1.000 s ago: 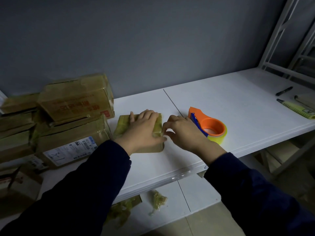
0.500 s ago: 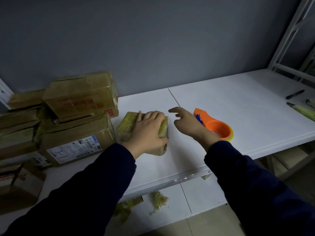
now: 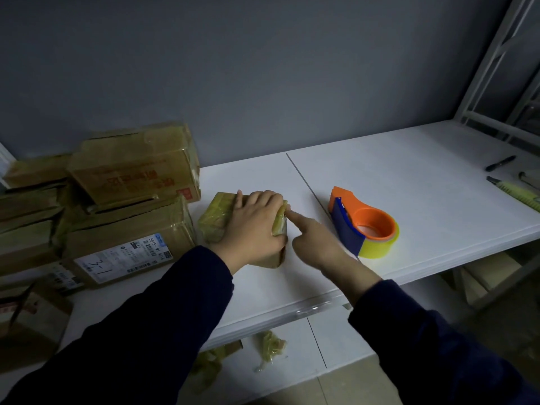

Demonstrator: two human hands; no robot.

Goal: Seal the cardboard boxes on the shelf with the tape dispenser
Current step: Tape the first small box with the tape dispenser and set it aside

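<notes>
A small cardboard box wrapped in yellowish tape lies on the white shelf. My left hand lies flat on top of it, fingers curled over its right edge. My right hand points its index finger against the box's right side, the other fingers curled, holding nothing. The orange and blue tape dispenser with its yellow roll stands on the shelf just right of my right hand, untouched.
Stacked taped cardboard boxes fill the shelf's left end. A black pen and a yellow-green utility knife lie at the far right. Crumpled tape scraps lie on the lower shelf. A white metal frame rises at right.
My right hand lifted off the box's edge, swung out over the shelf, then came back with its index finger pressed on the box's right side. My left hand stayed on the box.
</notes>
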